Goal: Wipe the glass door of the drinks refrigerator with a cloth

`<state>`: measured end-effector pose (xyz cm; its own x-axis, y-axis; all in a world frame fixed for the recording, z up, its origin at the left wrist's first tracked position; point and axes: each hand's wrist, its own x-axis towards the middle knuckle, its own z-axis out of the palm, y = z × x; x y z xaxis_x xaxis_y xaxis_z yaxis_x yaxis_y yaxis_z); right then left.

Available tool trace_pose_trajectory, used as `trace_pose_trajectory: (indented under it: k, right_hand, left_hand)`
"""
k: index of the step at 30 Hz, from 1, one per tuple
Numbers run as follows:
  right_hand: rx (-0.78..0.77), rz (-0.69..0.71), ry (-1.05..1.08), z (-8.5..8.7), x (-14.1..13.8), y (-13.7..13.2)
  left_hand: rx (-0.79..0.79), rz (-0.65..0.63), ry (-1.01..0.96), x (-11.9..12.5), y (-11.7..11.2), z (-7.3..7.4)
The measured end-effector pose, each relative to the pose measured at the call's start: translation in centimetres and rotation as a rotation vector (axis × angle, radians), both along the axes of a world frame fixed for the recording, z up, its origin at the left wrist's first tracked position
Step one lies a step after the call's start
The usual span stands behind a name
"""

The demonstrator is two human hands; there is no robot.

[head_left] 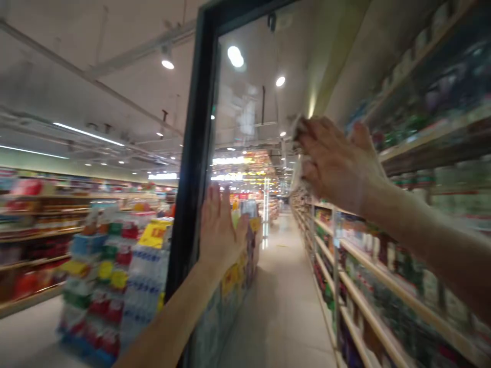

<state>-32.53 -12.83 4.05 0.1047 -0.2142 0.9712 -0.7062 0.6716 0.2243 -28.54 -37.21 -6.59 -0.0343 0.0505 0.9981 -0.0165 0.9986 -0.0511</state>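
While flat on glass [245, 102], left hand [222, 230]; right fingers [322, 148] on crumpled cloth [298, 130]

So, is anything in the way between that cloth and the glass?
Nothing visible is. The white cloth bunched in the right hand sits right against the glass pane. The left hand lies flat on the pane lower down, off to one side, and the black frame is beyond it.

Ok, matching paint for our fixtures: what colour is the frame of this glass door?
The door frame is near-black, best seen in the head view.
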Motion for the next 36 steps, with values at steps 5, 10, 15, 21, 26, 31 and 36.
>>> trace_pose_trajectory:
  k: [5, 10, 15, 21, 26, 31, 36]
  right_hand:
    - [-0.513, -0.507, -0.017, 1.7, -1.4, 13.6]
    - [-0.258, -0.473, 0.020, 0.7, -0.4, 6.1]
    - [-0.088, -0.497, 0.040, -1.1, -0.1, 7.2]
    - [-0.505, -0.500, -0.076, 4.4, -0.4, 14.0]
    - [0.018, -0.417, 0.052, 6.2, 1.5, -3.1]
    - [0.436, -0.382, 0.227, 1.1, 2.1, -6.7]
    - [-0.212, -0.439, -0.029, 1.8, 1.5, 1.7]
  left_hand:
    - [-0.045, 0.006, 0.062, -0.2, -0.5, -0.4]
    - [-0.020, -0.030, 0.106, -0.5, -0.3, -0.1]
    - [-0.041, -0.068, 0.112, -0.4, -0.6, 0.2]
    - [-0.044, -0.047, 0.112, -0.2, -0.2, 0.1]
    - [-0.026, -0.069, 0.098, -0.3, -0.2, 0.2]
    - [-0.008, -0.100, 0.095, 0.1, -0.4, 0.0]
    - [-0.009, -0.112, 0.032, 0.6, 0.0, 0.1]
